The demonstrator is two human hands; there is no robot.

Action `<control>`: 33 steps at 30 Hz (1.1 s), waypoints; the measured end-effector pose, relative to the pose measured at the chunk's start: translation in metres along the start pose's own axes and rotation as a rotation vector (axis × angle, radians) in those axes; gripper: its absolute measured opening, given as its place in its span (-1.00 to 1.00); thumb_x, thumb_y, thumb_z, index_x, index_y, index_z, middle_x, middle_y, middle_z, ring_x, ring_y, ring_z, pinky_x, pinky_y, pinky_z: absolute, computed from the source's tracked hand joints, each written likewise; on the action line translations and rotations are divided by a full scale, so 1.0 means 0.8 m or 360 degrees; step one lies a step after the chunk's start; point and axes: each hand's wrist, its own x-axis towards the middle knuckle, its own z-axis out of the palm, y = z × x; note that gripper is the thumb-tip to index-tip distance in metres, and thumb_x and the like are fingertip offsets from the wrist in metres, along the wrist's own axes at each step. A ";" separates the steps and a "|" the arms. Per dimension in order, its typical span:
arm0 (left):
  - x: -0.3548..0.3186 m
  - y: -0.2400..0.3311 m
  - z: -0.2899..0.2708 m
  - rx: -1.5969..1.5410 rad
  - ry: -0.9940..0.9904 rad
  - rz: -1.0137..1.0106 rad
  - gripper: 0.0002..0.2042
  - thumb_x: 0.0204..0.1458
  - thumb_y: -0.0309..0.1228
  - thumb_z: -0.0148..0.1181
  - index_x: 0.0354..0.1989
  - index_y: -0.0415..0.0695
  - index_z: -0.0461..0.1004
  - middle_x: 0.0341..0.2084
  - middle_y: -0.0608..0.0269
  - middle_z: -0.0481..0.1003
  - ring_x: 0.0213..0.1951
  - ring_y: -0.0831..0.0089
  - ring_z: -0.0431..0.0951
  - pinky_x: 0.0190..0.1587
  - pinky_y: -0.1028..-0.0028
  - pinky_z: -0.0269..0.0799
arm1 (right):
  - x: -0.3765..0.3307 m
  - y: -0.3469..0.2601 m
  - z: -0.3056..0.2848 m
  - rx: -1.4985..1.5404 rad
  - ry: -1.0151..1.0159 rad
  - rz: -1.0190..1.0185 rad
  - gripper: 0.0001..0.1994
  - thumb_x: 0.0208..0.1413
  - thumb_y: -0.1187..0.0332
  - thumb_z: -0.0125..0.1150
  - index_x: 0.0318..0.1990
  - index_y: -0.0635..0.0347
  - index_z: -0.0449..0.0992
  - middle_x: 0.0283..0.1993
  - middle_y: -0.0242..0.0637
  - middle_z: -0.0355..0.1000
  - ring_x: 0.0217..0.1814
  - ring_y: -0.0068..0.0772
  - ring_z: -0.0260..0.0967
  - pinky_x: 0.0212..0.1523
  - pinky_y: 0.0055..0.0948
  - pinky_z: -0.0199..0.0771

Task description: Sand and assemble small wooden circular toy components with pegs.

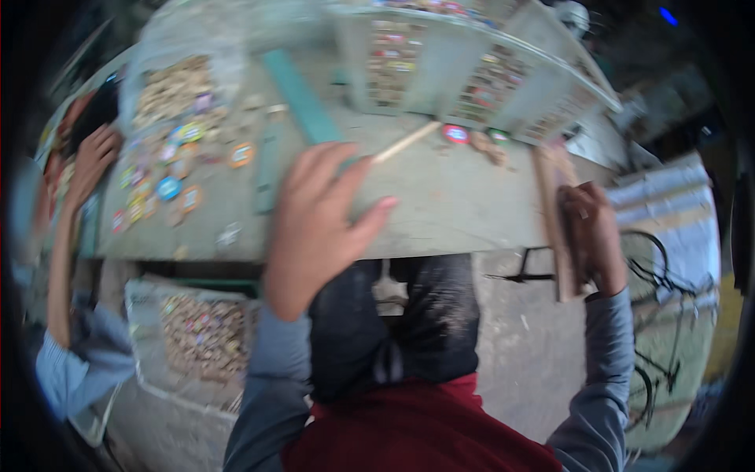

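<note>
Risk: right hand fingers only curl around the wooden board overhanging the tabletop edge, could drop; left hand fingers loosely pinch a thin stick.

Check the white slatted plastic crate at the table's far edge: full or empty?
Holding items, fill level unclear: small colourful pieces show through the slats of the white slatted plastic crate; the blur hides the rest.

Left hand: raised over near edge of table, back toward camera, fingers curled, thumb extended rightward. Left forearm in grey-blue sleeve, rising from lower edge. Right hand: at right edge of table, fingers closed in grip. Right forearm sleeved, angled upward. View blurred.
</note>
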 end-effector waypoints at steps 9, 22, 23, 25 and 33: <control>-0.009 0.001 -0.005 -0.0111 0.0058 -0.0052 -0.59 -0.05 -0.27 0.45 -0.09 -0.27 0.57 -0.05 0.02 0.50 0.08 0.05 0.47 0.12 0.16 0.43 | -0.013 -0.010 -0.014 -0.0018 -0.0205 -0.0016 -0.78 0.12 0.48 0.23 -0.08 0.33 0.59 -0.27 -0.03 0.42 -0.18 0.02 0.40 -0.12 -0.16 0.39; -0.013 -0.002 -0.009 -0.0052 -0.0043 -0.0079 -0.59 0.02 -0.23 0.37 -0.06 -0.27 0.57 -0.06 0.02 0.49 0.06 0.07 0.45 0.11 0.14 0.42 | 0.163 -0.283 -0.033 0.0577 -0.0166 -0.1218 -0.86 -0.06 0.43 0.25 -0.36 0.24 0.44 -0.37 -0.15 0.39 -0.22 -0.03 0.40 -0.18 -0.19 0.40; -0.012 -0.001 -0.009 -0.0024 -0.0097 -0.0080 -0.60 0.02 -0.23 0.36 -0.05 -0.26 0.56 -0.06 0.01 0.49 0.06 0.06 0.45 0.12 0.13 0.41 | 0.181 -0.308 -0.020 0.0566 -0.0110 -0.1364 -0.86 -0.04 0.40 0.25 -0.36 0.23 0.44 -0.38 -0.14 0.39 -0.23 0.00 0.40 -0.20 -0.15 0.41; -0.020 -0.003 -0.004 0.0034 -0.0169 -0.0174 -0.61 0.02 -0.23 0.35 -0.07 -0.25 0.56 -0.04 0.01 0.48 0.08 0.04 0.44 0.13 0.12 0.39 | 0.219 -0.361 0.008 0.0545 -0.0123 -0.1494 -0.86 0.00 0.35 0.23 -0.34 0.21 0.47 -0.37 -0.13 0.43 -0.23 0.02 0.43 -0.22 -0.09 0.44; -0.014 0.000 -0.001 -0.0047 -0.0021 -0.0110 -0.63 0.01 -0.26 0.34 -0.08 -0.25 0.57 -0.05 0.05 0.48 0.09 0.08 0.45 0.11 0.12 0.42 | 0.296 -0.476 0.050 0.0503 0.0464 -0.1414 -0.74 0.12 0.24 0.25 -0.11 0.17 0.56 -0.18 -0.07 0.54 -0.06 0.05 0.50 -0.10 -0.05 0.53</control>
